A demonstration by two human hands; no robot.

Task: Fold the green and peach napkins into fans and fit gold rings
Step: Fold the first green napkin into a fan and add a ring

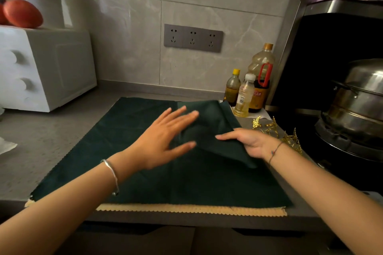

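I have the green napkin (207, 182) spread flat on the grey counter (51, 141), filling the lower middle of the frame. Its right-hand part is folded back over itself toward the centre. The peach napkin (186, 208) lies under it, with only a scalloped strip showing along the near edge.

My left hand (163, 143) is over the middle of the green cloth, palm down, fingers straight and spread, gripping nothing. It is slightly blurred, so I cannot tell whether it presses the fabric or hangs just above it. My right hand (252, 143) is at the right of the fold and holds the turned-over flap, thumb on top and pointing left, fingers tucked beneath the cloth.

The gold rings (269, 128), leaf-shaped, sit just beyond the right hand at the napkin's right edge. Behind them, three oil bottles (259, 80) stand at the cloth's far right corner. A steel steamer pot (360, 97) crowds the right of the frame. A white countertop oven (47, 68) stands at upper left, with bare counter between it and the cloth.
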